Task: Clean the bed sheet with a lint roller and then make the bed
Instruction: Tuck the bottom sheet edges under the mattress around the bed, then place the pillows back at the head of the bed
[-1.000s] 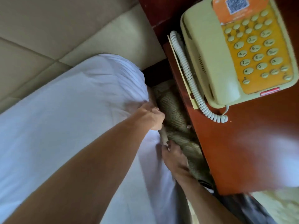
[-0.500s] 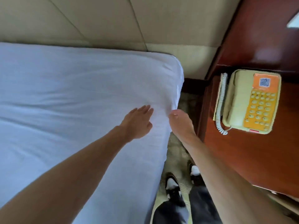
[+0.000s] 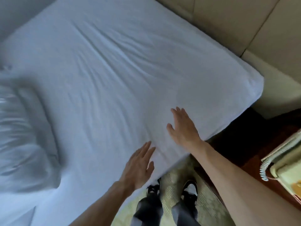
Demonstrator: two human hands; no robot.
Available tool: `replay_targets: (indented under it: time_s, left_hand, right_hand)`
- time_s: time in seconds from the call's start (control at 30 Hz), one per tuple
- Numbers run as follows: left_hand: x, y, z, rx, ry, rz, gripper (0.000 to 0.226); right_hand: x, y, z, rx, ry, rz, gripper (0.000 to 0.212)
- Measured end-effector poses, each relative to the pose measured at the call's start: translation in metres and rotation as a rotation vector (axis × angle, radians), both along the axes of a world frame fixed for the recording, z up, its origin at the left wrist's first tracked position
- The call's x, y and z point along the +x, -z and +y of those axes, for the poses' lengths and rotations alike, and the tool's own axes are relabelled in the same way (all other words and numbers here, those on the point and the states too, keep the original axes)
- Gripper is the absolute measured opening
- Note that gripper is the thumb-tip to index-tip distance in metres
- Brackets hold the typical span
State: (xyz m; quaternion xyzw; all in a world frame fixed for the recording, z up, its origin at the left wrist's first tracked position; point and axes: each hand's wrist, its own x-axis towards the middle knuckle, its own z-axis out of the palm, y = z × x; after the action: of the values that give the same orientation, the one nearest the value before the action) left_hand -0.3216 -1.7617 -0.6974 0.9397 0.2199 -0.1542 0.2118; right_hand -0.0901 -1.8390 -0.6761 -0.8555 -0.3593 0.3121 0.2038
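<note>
A white bed sheet (image 3: pixel 114 75) covers the mattress, with shallow wrinkles running across it. My left hand (image 3: pixel 138 167) lies flat with straight fingers on the sheet near the bed's right edge. My right hand (image 3: pixel 182 128) also rests flat, fingers spread, on the sheet a little farther toward the head corner. Neither hand holds anything. No lint roller shows in view.
A bunched white duvet (image 3: pixel 21 136) lies on the left of the bed. A beige padded headboard (image 3: pixel 236 22) runs along the top right. A dark red nightstand (image 3: pixel 254 160) with a cream telephone (image 3: pixel 286 162) stands at the right. My shoes (image 3: pixel 189 190) stand on patterned carpet between bed and nightstand.
Both hands left the gap at the mattress corner, where they gripped the sheet, and now lie flat on top of it. The view swung left across the bed.
</note>
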Motion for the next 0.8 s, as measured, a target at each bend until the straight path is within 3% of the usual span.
replay_targets:
  time_s: [0.13,0.2,0.27,0.33,0.4,0.5,0.57,0.67,0.73,0.8]
  left_hand:
    - [-0.039,0.010,0.025,0.083,-0.394,0.002,0.068]
    - [-0.067,0.016,0.038,0.064,-0.577,0.071,0.071]
    - [-0.099,0.022,0.046,0.043,-0.678,0.085,0.072]
    - [-0.136,0.025,0.054,0.041,-0.741,0.063,0.072]
    - [-0.166,0.025,0.059,0.038,-0.750,0.064,0.073]
    - [-0.224,0.026,0.061,0.046,-0.735,0.074,0.071]
    - [-0.256,0.027,0.062,0.068,-0.682,0.074,0.071]
    - [-0.308,0.033,0.055,0.093,-0.617,0.063,0.070]
    - [-0.335,0.036,0.053,0.051,-0.638,0.034,0.069]
    - [-0.362,0.028,0.045,-0.010,-0.672,0.032,0.070]
  right_hand:
    - [-0.039,0.026,0.042,-0.162,-0.201,-0.098,0.071]
    - [-0.080,0.035,0.054,-0.200,-0.465,-0.148,0.072]
    - [-0.132,0.032,0.059,-0.110,-0.818,-0.037,0.066]
    - [-0.177,0.019,0.067,-0.046,-1.029,0.142,0.053]
    - [-0.192,0.019,0.085,0.076,-0.952,0.136,0.050]
    - [-0.202,0.040,0.127,0.269,-0.632,-0.229,0.056]
    - [-0.203,0.055,0.145,0.150,-0.503,-0.347,0.070]
    - [-0.247,0.069,0.145,0.025,-0.656,-0.323,0.082]
    - [-0.297,0.060,0.127,-0.039,-0.864,-0.189,0.085]
    - [-0.351,0.029,0.130,-0.137,-1.056,0.051,0.064]
